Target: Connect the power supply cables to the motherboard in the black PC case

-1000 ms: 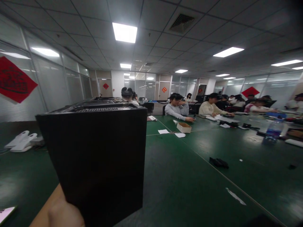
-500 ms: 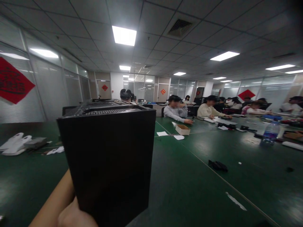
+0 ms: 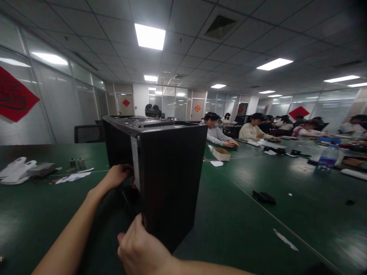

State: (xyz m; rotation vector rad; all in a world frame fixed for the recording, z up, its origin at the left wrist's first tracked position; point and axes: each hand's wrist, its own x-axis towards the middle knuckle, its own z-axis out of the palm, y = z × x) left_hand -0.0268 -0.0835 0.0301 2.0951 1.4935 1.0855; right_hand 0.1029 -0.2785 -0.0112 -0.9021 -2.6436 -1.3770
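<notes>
A black computer case [image 3: 172, 179] stands upright on the green table [image 3: 235, 236], its open side turned left. Inside that side, a pale label and some coloured wires [image 3: 133, 184] show. My left hand [image 3: 118, 175] reaches into the open side, fingers bent together at the frame; the fingertips are partly hidden in the dark interior. Near the bottom, my right hand [image 3: 146, 248] is closed round the near lower edge of the case, with its thumb sticking out to the left.
White plastic bags [image 3: 18, 170], a grey box [image 3: 43, 169] and paper scraps [image 3: 73, 177] lie on the left. To the right are a small open box [image 3: 221, 154], a black object [image 3: 263, 197] and a water bottle [image 3: 328, 157]. Several people sit across the table.
The case has turned and shifted right, so its open left side now shows. My left hand has come into view at that side; my right hand is now on the near lower edge.
</notes>
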